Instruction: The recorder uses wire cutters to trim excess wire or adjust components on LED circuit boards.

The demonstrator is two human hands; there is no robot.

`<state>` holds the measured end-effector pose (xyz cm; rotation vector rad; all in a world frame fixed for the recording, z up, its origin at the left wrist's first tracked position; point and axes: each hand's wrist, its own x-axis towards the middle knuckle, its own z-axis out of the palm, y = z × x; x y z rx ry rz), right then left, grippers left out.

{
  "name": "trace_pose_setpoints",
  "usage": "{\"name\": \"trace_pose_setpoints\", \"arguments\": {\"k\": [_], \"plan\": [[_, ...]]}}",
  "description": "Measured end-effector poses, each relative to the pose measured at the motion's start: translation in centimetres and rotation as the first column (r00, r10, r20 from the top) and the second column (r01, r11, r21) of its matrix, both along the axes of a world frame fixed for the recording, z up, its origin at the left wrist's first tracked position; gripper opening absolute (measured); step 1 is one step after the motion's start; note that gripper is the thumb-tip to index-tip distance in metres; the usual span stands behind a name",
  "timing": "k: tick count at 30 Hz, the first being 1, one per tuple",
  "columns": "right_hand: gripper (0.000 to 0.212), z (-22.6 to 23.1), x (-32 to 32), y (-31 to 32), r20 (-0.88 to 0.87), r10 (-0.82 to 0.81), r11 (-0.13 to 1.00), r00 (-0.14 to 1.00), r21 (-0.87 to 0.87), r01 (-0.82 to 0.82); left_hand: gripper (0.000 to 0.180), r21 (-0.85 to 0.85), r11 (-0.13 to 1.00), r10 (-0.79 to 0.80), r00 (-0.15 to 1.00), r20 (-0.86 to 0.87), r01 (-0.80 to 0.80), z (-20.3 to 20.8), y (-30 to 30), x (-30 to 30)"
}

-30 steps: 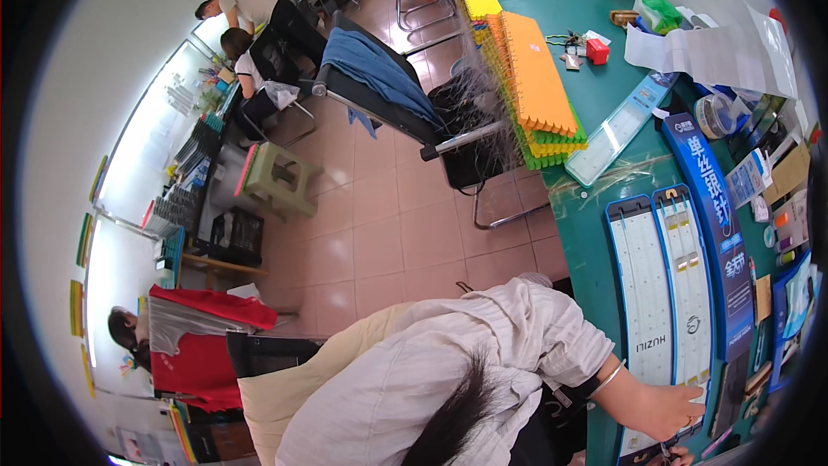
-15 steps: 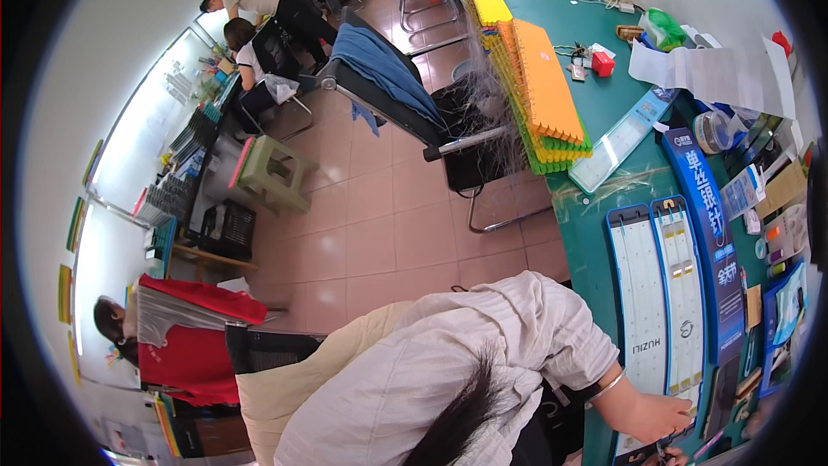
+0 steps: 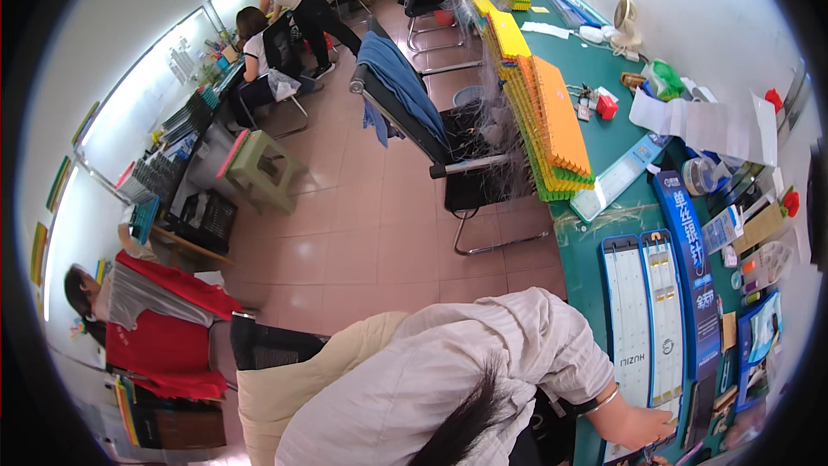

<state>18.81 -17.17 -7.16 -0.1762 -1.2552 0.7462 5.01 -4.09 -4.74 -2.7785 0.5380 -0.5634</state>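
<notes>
In the head view, your left hand (image 3: 636, 425) is the nearer one, over the lower end of the left blue-rimmed tray (image 3: 626, 319) at lower right. The tray runs near-vertically up the frame along the worktop (image 3: 599, 67). Your forearm slants down rightward, fingers bent; I cannot tell their grip, nor that of your right hand (image 3: 659, 460), a sliver below.
</notes>
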Motion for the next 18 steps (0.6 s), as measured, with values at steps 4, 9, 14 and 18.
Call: {"name": "trace_pose_setpoints", "arguments": {"k": [4, 9, 14, 18], "plan": [[0.013, 3.9, -4.8, -3.8, 0.145, -0.800, 0.256, 0.583, -0.795, 0.549, 0.023, 0.052, 0.998, 0.016, 1.000, 0.023, -0.017, -0.5, 0.2, 0.1], [0.016, 2.1, -2.2, -7.4, 0.077, -0.667, 0.429, 0.741, -0.773, 0.467, 0.021, 0.075, 0.997, -0.007, 0.997, 0.078, 0.001, -2.6, 0.0, 2.3], [0.040, -5.5, 3.1, -8.0, 0.723, -0.690, 0.201, -0.027, 0.228, 0.953, 0.030, 0.007, 0.998, 0.062, 0.957, 0.284, -0.067, -1.2, 2.5, -0.6], [0.028, -12.4, 9.7, -13.6, 0.572, -0.819, 0.237, 0.039, 0.275, 0.932, 0.034, -0.096, 0.995, 0.011, 0.956, 0.292, 0.018, 0.1, 2.0, -0.3]]}}
